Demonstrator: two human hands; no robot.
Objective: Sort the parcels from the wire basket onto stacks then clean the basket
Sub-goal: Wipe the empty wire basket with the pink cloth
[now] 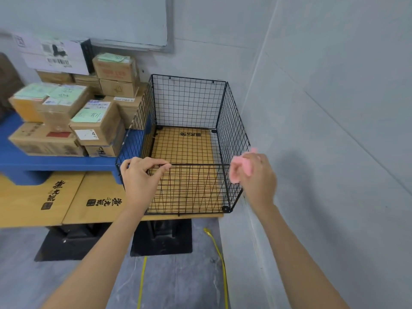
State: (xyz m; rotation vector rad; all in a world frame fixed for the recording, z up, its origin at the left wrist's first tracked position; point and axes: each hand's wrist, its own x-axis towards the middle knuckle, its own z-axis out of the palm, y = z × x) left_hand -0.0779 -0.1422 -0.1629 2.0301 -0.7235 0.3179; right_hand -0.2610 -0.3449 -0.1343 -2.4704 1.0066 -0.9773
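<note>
Head view: the black wire basket (189, 101) stands at frame centre on a wooden table (73, 197). The left hand (142, 175) curls its fingers over the basket's near top rim. The right hand (258, 175), blurred, clutches a pink cloth (239, 172) at the basket's near right corner. Cardboard parcels (95, 123) sit stacked at upper left on a blue platform (66, 163).

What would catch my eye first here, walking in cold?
The black wire basket in the middle draws the eye first, standing on a wooden table with no parcels in it. The left hand grips its near top rim, while the right hand holds a pink cloth at its near right corner. To the left, cardboard parcels sit stacked on a blue platform.
</note>
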